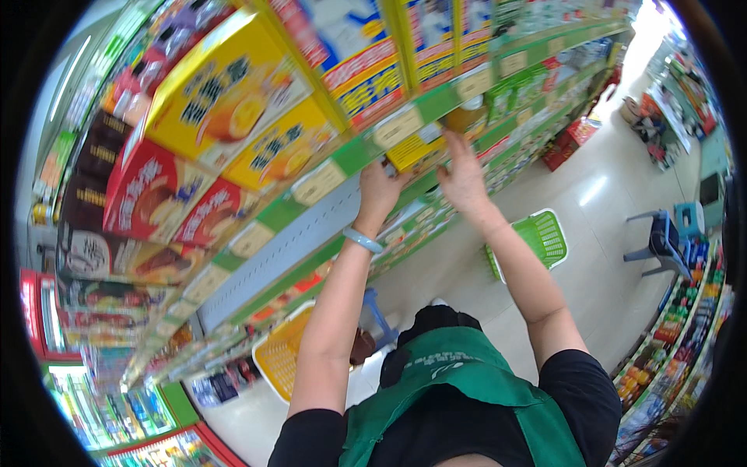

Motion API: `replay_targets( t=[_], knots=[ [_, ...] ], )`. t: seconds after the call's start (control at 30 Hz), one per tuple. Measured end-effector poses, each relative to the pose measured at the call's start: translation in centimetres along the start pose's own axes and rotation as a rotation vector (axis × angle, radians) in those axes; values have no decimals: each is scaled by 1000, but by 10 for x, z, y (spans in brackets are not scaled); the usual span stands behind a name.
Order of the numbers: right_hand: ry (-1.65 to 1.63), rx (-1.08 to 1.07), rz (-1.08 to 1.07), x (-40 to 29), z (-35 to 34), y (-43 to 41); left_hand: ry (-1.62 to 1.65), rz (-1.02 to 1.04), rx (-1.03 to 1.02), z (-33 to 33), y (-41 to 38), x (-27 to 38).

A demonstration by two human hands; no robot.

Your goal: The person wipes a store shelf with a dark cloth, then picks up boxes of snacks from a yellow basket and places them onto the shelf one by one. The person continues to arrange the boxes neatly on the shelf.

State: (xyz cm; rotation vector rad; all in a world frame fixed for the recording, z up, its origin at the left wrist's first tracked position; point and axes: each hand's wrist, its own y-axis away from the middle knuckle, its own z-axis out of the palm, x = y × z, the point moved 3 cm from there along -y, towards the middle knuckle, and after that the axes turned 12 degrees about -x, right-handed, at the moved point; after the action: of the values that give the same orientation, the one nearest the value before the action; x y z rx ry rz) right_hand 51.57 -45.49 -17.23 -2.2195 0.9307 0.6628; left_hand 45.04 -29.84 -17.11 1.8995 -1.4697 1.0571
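Note:
My left hand, with a pale bangle on the wrist, is at a yellow box on the shelf below the green price rail. Its fingertips lie at the box's lower left edge; whether they grip it cannot be told. My right hand is on the other side of the box, fingers raised close to a jar with a white lid. The hand's contact with box or jar is unclear. Large yellow boxes and red boxes stand on the shelf above.
A bare stretch of grey shelf runs to the left of my left hand. Below on the floor are a green basket and a yellow basket. A blue-grey chair and a red box stand farther off.

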Motion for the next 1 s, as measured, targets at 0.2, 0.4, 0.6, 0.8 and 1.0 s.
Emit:
replay_targets(
  t=[0.2, 0.4, 0.6, 0.8, 1.0],
  knots=[
    [-379, -114, -95, -69, 14, 50, 62, 21, 167, -63, 107, -1],
    [-628, -586, 20, -147, 141, 156, -46, -209, 256, -122, 293, -92],
    [-621, -1045, 164, -203, 305, 283, -41, -683, 243, -123, 480, -236],
    [-588, -1313, 316, -210, 435, 400, 236, -831, 283, -92, 603, -349],
    [-394, -1425, 344, -209, 469, 453, 145, -967, 98, -76, 642, -392]
  ],
)
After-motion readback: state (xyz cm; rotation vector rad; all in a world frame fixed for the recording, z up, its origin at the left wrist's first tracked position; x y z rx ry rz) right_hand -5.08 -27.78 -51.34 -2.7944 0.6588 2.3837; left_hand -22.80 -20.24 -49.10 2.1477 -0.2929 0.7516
